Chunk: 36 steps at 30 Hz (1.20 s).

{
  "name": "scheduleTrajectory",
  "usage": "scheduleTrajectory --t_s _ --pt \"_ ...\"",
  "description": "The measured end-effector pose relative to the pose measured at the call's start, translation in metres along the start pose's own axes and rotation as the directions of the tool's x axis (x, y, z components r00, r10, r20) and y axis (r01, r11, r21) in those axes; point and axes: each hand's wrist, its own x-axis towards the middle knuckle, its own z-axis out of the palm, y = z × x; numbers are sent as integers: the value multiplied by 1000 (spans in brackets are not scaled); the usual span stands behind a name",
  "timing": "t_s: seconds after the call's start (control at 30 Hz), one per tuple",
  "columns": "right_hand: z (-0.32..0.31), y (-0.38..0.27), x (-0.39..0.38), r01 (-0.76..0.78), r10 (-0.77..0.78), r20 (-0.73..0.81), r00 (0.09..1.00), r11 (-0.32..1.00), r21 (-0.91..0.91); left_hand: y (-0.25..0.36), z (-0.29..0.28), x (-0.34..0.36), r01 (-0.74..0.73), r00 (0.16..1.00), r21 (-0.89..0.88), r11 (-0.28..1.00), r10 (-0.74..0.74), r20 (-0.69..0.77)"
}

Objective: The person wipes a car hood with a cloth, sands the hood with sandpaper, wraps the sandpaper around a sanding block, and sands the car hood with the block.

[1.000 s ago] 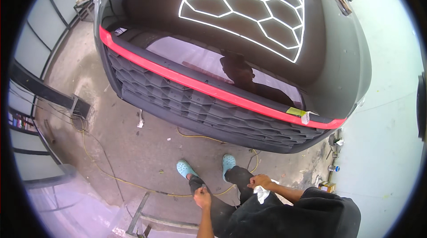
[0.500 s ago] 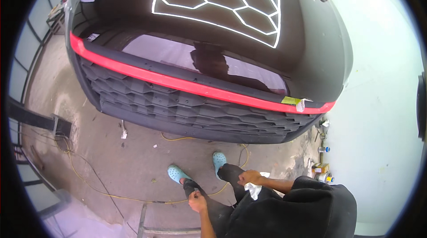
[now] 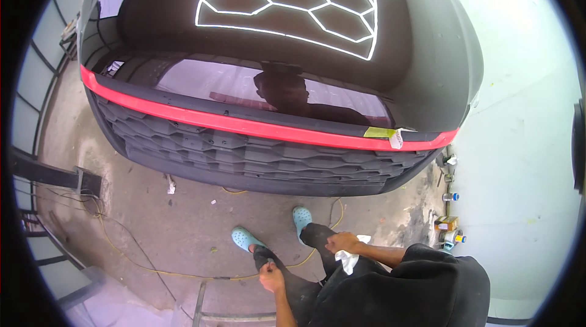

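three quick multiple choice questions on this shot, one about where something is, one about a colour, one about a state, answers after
1. Where is the white cloth?
A. draped on the car hood
B. in the right hand, by the thigh
C. on the ground by the cable

2. What colour is the stripe across the car's front above the grille?
A. red
B. blue
C. white

3. How is the left hand?
A. flat on the hood
B. gripping a spray can
C. low near the knee, holding no large thing

Answers:
1 B, the cloth shows bunched under the right hand against the dark trousers.
2 A, a red band runs the width of the black car.
3 C, the left hand sits loosely curled by the leg, away from the car.
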Motion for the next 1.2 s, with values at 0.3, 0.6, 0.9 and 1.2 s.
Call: scheduleTrajectory --t_s 0.3,0.6,0.9,1.2 --pt "-3 20 -10 31 -28 -47 999 996 79 6 11 -13 -20 1000 20 1000 20 -14" --pt "9 43 -4 70 -52 -114 992 984 162 10 20 -25 -31 999 55 998 32 -14" --pt "1 47 -7 75 -55 -91 994 970 232 25 20 -34 19 999 194 981 -24 25" --pt "-2 48 -17 94 -69 -78 995 926 367 19 12 -27 22 991 271 962 -57 121"
